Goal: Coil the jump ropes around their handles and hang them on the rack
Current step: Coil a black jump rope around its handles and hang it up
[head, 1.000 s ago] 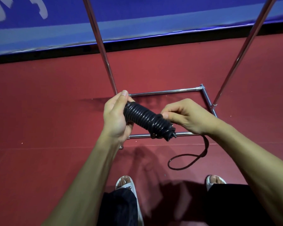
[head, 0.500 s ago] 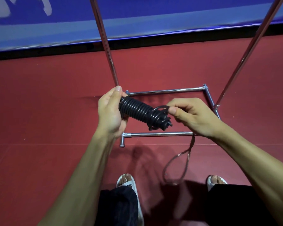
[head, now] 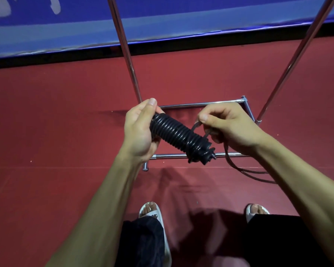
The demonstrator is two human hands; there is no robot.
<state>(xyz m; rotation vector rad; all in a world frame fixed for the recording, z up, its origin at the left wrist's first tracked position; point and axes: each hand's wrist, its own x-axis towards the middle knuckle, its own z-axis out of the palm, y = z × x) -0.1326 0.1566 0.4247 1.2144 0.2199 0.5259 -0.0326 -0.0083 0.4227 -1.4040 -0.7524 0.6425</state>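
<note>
Head camera: my left hand [head: 138, 130] grips one end of the single coiled jump rope [head: 178, 136], held over the base of the rack [head: 201, 103]. My right hand [head: 229, 126] pinches its one loose tail [head: 227, 157].

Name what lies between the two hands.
In the head view, the coiled jump rope spans the gap: the left hand grips one end, the right hand pinches its loose strand.

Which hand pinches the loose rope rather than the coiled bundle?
The right hand: it pinches the loose rope, while the left hand grips the coiled bundle at its far end.
</note>
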